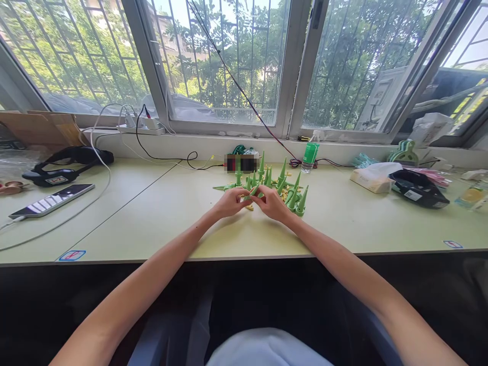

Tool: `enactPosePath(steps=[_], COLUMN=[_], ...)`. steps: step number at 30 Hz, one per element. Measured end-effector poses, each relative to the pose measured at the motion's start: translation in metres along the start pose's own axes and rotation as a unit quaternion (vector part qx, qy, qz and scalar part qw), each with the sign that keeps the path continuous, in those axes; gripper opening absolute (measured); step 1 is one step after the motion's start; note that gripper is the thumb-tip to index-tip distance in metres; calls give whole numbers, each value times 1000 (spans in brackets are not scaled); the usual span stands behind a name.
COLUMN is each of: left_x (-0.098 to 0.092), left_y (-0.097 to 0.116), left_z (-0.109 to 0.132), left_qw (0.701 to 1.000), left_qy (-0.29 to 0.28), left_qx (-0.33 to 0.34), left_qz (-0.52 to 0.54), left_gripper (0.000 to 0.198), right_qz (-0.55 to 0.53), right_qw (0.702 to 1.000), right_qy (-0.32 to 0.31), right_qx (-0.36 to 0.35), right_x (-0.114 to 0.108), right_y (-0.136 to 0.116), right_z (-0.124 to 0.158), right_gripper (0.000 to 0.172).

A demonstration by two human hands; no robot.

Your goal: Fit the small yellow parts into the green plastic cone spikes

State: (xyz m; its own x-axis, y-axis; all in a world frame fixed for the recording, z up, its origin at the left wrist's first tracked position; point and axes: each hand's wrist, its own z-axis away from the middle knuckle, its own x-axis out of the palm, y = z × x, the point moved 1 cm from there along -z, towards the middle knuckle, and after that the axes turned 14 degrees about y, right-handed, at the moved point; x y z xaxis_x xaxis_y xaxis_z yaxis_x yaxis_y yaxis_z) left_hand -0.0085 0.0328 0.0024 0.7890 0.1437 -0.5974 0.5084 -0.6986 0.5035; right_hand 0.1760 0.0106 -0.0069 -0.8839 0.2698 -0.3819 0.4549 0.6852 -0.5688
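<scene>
My left hand [231,202] and my right hand [271,202] meet over the table, closed on one green plastic watering spike [254,190]. Its tip points up and to the right, and fingers cover much of it. Behind and to the right of my hands stand several more green spikes [282,169], tips up, in a close group. Some others lie on their sides, such as the green spike [218,188] left of the group. Small yellow parts [249,207] are scattered among and in front of them.
Behind the spikes are a blurred dark object [242,163] and a green-labelled bottle [310,152]. To the right sit a tissue pack [375,178] and a black head strap [419,189]. A phone [53,200], another strap [68,165] and white cables lie left.
</scene>
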Motion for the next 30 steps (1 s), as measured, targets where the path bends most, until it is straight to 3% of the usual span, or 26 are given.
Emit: enactPosePath(steps=[4, 9, 16, 23, 30], left_x=[1, -2, -2, 2, 1], left_y=[-5, -4, -5, -9, -6], left_z=[-1, -2, -2, -3, -2], left_qw=[997, 989, 986, 987, 989], left_qy=[65, 103, 112, 102, 96], left_qx=[-33, -94, -101, -96, -88], left_qz=[-39, -44, -66, -84, -70], left_gripper=[25, 25, 24, 31, 27], right_qz=[38, 85, 131, 225, 233], right_qw=[999, 996, 988, 960, 958], right_qy=[15, -29, -67, -155, -156], right_qx=[12, -4, -48, -63, -65], right_x=[1, 1, 6, 12, 10], right_y=[5, 5, 2, -7, -8], right_z=[0, 2, 7, 14, 13], right_gripper=[12, 6, 17, 23, 22])
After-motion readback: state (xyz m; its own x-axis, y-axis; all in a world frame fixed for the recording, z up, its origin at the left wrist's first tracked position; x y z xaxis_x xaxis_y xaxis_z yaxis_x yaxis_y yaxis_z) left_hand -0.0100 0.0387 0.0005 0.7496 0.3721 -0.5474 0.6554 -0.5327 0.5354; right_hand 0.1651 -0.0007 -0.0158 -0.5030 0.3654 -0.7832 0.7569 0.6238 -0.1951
